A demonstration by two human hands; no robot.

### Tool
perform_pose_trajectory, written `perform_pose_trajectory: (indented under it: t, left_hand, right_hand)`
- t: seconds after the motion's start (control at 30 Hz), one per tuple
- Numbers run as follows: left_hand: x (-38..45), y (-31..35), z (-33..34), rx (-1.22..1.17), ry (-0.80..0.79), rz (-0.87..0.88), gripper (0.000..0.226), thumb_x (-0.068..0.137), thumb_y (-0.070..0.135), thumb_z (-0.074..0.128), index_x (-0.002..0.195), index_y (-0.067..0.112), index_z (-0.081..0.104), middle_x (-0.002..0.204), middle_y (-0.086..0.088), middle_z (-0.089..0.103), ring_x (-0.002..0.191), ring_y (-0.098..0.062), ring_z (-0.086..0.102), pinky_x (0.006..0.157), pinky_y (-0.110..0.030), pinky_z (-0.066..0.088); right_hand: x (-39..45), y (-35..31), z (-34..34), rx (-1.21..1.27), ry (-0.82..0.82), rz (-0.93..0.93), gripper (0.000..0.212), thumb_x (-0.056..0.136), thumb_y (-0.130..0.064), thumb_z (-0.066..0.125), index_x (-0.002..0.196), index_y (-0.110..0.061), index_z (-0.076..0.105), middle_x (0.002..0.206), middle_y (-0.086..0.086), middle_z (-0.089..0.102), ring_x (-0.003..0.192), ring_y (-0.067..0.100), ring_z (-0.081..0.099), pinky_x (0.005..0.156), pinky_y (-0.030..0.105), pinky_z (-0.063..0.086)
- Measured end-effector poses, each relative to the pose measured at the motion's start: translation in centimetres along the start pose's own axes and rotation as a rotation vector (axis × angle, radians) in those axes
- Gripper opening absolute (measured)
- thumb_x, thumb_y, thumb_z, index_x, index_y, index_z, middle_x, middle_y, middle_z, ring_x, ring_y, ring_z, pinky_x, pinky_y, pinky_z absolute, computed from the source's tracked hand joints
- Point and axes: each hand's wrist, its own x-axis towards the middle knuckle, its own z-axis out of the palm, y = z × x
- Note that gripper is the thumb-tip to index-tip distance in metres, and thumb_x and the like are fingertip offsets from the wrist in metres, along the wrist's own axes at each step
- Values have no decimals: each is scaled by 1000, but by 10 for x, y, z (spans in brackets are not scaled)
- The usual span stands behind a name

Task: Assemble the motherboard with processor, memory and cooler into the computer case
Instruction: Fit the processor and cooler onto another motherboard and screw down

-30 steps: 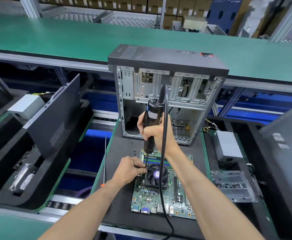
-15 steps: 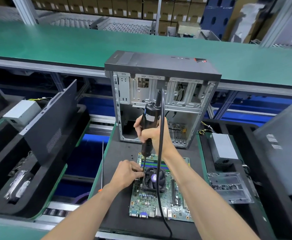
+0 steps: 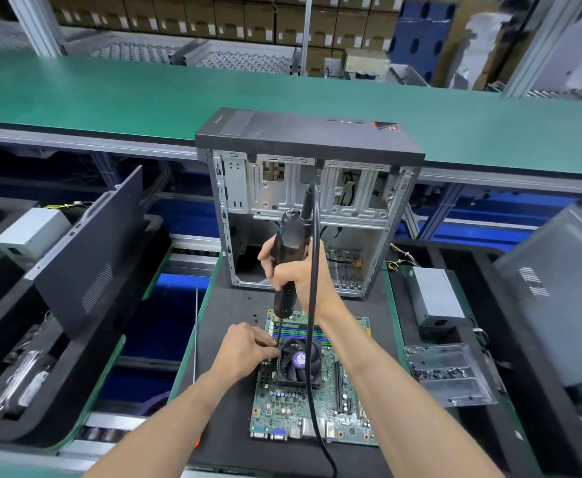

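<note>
— So, what are the hands doing?
— Right hand [image 3: 294,270] wraps the electric screwdriver [image 3: 288,260], bit down at the cooler [image 3: 298,362]; left hand [image 3: 244,348] pinches at the bit's tip by the cooler's corner.
— And the board?
— The motherboard [image 3: 313,401] lies flat on the black mat [image 3: 227,391], in front of the open computer case [image 3: 308,205] — not yet inside.
— How will it handle?
— Light, stiff, fragile, I'd judge — lift by its edges, not the fan.
— Any writing?
— A label on the fan hub, too small to read.
</note>
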Motion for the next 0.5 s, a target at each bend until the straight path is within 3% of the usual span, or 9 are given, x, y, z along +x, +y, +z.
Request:
perform_pose_trajectory:
  t: [0.1,0.2,0.37,0.5]
  left_hand:
    - [-1,-1,2,-3,31,-15,12,69,23,90,76,18,82,82,14,74,78,3,68,78,-17,54]
    - [-4,-1,3,-10,39,-23,11,69,23,90,76,18,82,84,12,75,79,2,68,78,-15,52]
    - [-4,3,2,-13,21,-47,13,73,21,89,83,17,82,79,13,73,78,3,66,68,-1,44]
    - [-6,1,1,7,0,-43,10,81,19,84,90,16,82,82,14,70,78,9,61,67,3,41]
  right_hand:
    - [-1,-1,-2,0,14,5,35,50,14,49,76,-4,65,61,34,42,57,40,34,51,47,31]
    - [-1,-1,-5,-11,32,16,33,49,11,50,79,5,64,61,33,46,57,30,40,57,43,32]
    - [-7,-6,-5,6,51,11,32,49,11,51,78,7,63,60,33,44,51,22,39,53,37,30]
    - [-11,-16,-2,10,52,-22,31,47,10,50,75,6,63,57,33,41,51,24,34,50,45,26]
